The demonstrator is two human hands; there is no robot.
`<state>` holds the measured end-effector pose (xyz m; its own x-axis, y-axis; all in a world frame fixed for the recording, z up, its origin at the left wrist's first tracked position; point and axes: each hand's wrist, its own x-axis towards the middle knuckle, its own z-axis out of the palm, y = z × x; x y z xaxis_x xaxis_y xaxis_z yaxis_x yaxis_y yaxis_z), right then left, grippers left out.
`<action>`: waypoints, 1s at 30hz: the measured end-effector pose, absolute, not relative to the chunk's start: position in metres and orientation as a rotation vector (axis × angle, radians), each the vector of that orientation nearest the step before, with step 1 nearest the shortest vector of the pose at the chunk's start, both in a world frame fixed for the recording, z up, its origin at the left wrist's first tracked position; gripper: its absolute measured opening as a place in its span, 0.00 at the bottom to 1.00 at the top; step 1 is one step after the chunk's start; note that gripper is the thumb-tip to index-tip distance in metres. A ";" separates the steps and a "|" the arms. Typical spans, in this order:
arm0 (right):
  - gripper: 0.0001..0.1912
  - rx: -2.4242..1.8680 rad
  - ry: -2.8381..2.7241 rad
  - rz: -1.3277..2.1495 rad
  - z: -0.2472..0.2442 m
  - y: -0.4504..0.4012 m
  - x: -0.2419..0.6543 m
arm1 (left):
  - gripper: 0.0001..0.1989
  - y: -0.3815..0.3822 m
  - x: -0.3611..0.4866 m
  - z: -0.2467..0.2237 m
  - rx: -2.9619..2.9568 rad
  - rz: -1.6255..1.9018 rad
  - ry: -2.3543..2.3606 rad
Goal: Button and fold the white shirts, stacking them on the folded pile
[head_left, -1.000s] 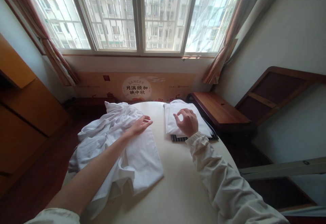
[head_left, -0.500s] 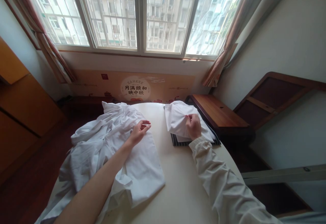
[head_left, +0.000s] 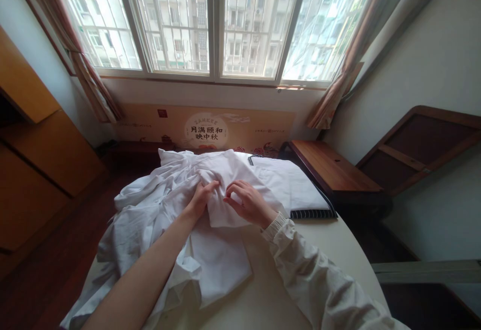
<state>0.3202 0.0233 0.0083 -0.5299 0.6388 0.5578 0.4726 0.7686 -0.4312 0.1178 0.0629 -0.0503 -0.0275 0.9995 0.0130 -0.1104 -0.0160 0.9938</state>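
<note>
Between your left grip (head_left: 210, 189) and right grip (head_left: 229, 197), the white cloth (head_left: 216, 212) looks matt, thin and softly creased. Right of them, the striped fabric (head_left: 313, 214) looks matt; beyond, the side table (head_left: 330, 165) is smooth wood, faintly glossy. Nearer you, the bench (head_left: 274, 280) looks smooth.

Table (head_left: 278, 280): in the foreground, before the window.
Cloth heap (head_left: 146, 200): on the table's left side, reaching its left edge.
Middle cloth (head_left: 240, 167): between heap and folded cloth, overlapping the heap's right part.
Folded cloth (head_left: 308, 190): on the table's right side.
Under cloth (head_left: 313, 214): beneath the folded cloth, showing at its near and right edges.
Window (head_left: 251, 34): behind the table, above the banner (head_left: 244, 124).
Curtains (head_left: 90, 77): one at either side of the window.
Cabinet (head_left: 48, 154): left of the table.
Bench (head_left: 334, 167): beyond the table's right side.
Panel (head_left: 413, 144): right of the bench, by the right wall (head_left: 424, 64).
</note>
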 end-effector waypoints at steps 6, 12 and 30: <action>0.31 -1.301 -1.877 0.279 0.008 0.046 0.370 | 0.15 0.066 0.120 -0.048 0.962 1.291 1.106; 0.28 -1.029 -1.932 0.976 0.010 0.050 0.384 | 0.20 0.071 0.122 -0.053 1.341 1.335 1.315; 0.28 -0.822 -1.863 1.274 0.025 0.022 0.345 | 0.18 0.058 0.143 -0.021 1.407 1.281 1.299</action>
